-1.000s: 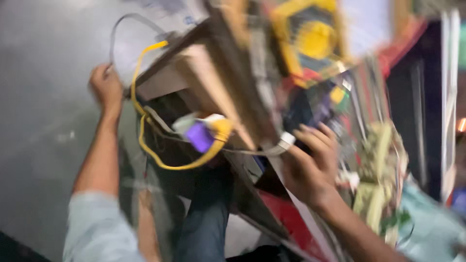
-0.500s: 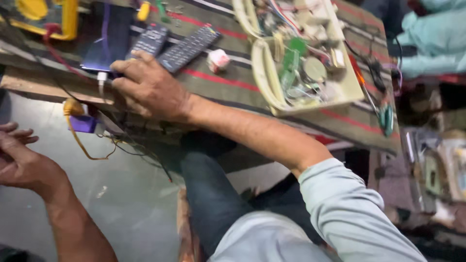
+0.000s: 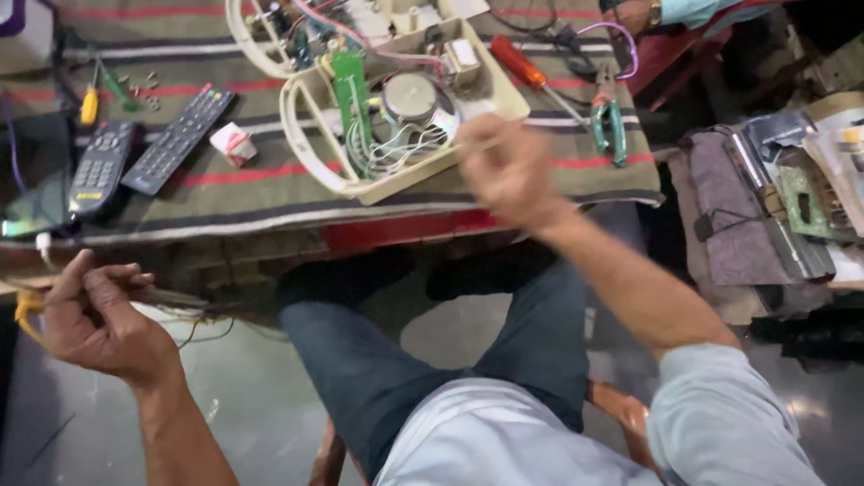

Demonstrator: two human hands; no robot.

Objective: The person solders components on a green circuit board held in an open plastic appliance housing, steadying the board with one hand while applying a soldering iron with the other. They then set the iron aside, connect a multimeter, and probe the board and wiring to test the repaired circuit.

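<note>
Hands work on two sides of a striped-cloth bench (image 3: pixel 270 193). Left hand (image 3: pixel 94 319) sits low, below the bench edge, fingers (image 3: pixel 108 281) curled together and pinched on thin wires (image 3: pixel 193 310) that trail off to the right under the bench; a yellow cable (image 3: pixel 25 310) shows just left of that hand, prob. part of the same bundle. Right hand (image 3: pixel 508 171) is blurred, raised at the near edge of the opened cream appliance casing (image 3: pixel 315 157); fingers look bunched together, but can't tell if they hold anything. Casing lies open-side up so the green circuit board (image 3: pixel 353 90), round speaker (image 3: pixel 409 94) and white wiring are reachable. Up and right of the right fingers: orange-handled screwdriver (image 3: pixel 520 65) and green-handled pliers (image 3: pixel 610 121), within reach. Well left of them: two remotes (image 3: pixel 175 139) and a small white box (image 3: pixel 232 144). Another person's hand (image 3: pixel 634 13) rests at the far edge.
</note>
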